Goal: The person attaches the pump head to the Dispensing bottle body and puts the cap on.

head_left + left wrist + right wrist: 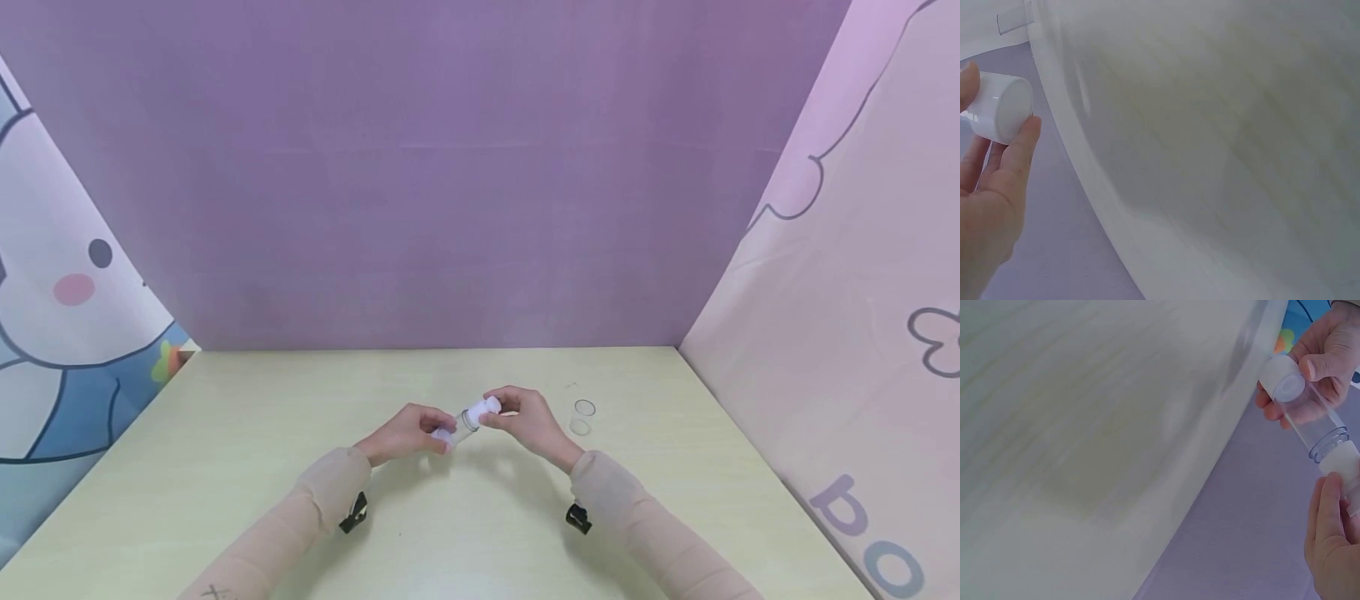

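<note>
Above the table, my left hand (pixel 408 433) grips a clear bottle (pixel 1315 419) by its white base (pixel 1011 109), thumb on one side and fingers on the other. The bottle is tilted, its ringed neck pointing up and right in the head view. Over that neck, my right hand (pixel 531 421) pinches a white bottle top (pixel 1342 464) between thumb and fingers. The top lines up with the neck; whether it is seated there I cannot tell. Part of it is hidden behind the right fingers.
A clear open cylinder (pixel 582 418) stands on the pale wooden table (pixel 637 517), right of my right hand. A purple panel (pixel 435 208) rises along the back edge. Printed panels close off the left and right sides.
</note>
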The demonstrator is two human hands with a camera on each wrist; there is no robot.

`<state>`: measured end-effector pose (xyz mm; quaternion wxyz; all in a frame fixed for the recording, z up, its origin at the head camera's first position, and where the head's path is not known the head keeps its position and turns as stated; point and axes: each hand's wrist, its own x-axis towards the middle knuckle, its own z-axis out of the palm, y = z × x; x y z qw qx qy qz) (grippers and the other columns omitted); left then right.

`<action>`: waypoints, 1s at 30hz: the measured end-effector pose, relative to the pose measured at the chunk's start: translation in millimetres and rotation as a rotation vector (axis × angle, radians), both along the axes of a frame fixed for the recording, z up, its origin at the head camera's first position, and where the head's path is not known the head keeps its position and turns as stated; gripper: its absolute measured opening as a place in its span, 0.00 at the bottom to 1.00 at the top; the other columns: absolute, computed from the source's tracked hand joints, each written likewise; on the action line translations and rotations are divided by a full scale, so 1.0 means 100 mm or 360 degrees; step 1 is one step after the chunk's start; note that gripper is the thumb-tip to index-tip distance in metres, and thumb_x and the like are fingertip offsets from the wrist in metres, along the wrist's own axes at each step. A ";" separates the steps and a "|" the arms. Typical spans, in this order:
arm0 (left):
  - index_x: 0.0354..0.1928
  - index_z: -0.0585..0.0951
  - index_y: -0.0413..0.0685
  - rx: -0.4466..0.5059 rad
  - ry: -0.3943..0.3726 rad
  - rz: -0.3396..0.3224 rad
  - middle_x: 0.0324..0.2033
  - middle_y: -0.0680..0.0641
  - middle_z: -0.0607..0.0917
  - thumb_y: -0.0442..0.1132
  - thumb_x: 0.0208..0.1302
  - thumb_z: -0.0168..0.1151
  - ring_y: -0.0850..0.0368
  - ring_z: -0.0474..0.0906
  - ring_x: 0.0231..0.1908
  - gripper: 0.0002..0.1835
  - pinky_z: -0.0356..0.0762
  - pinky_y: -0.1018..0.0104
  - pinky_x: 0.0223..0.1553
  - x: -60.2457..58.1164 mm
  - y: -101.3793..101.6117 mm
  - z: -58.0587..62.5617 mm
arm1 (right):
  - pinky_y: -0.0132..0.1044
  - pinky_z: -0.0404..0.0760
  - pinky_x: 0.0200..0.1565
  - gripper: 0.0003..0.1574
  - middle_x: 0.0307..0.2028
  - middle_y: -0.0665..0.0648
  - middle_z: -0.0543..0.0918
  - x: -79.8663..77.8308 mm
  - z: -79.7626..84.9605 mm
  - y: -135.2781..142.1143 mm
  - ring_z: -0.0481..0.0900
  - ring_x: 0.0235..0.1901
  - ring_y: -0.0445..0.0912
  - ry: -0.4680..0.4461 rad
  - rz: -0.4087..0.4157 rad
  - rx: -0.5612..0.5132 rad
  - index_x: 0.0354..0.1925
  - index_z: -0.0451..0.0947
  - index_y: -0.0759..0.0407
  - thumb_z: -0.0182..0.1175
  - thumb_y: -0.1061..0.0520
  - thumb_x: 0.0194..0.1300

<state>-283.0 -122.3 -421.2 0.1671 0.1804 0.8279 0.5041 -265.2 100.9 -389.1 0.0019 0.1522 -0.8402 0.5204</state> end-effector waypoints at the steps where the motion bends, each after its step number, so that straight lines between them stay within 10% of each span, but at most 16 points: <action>1: 0.47 0.79 0.39 0.0000 -0.0001 0.0000 0.47 0.43 0.81 0.35 0.50 0.68 0.54 0.76 0.45 0.20 0.72 0.58 0.49 0.00 0.00 0.00 | 0.33 0.79 0.38 0.19 0.40 0.56 0.83 0.00 0.00 0.00 0.80 0.38 0.46 0.0005 -0.0003 0.0005 0.44 0.79 0.62 0.67 0.58 0.52; 20: 0.47 0.80 0.45 -0.0033 0.0007 0.0007 0.49 0.45 0.80 0.36 0.53 0.66 0.54 0.75 0.47 0.17 0.71 0.55 0.51 0.00 -0.01 0.00 | 0.36 0.79 0.39 0.19 0.39 0.55 0.82 -0.01 -0.03 0.03 0.79 0.38 0.46 -0.0025 0.0022 -0.0048 0.44 0.79 0.60 0.66 0.56 0.53; 30: 0.47 0.80 0.46 -0.0031 0.0021 -0.0004 0.49 0.46 0.81 0.36 0.54 0.66 0.54 0.75 0.47 0.16 0.71 0.54 0.51 0.00 0.00 0.04 | 0.40 0.75 0.52 0.31 0.57 0.63 0.74 0.05 0.12 0.11 0.71 0.57 0.56 -0.0240 0.0233 -0.0312 0.58 0.68 0.66 0.62 0.62 0.57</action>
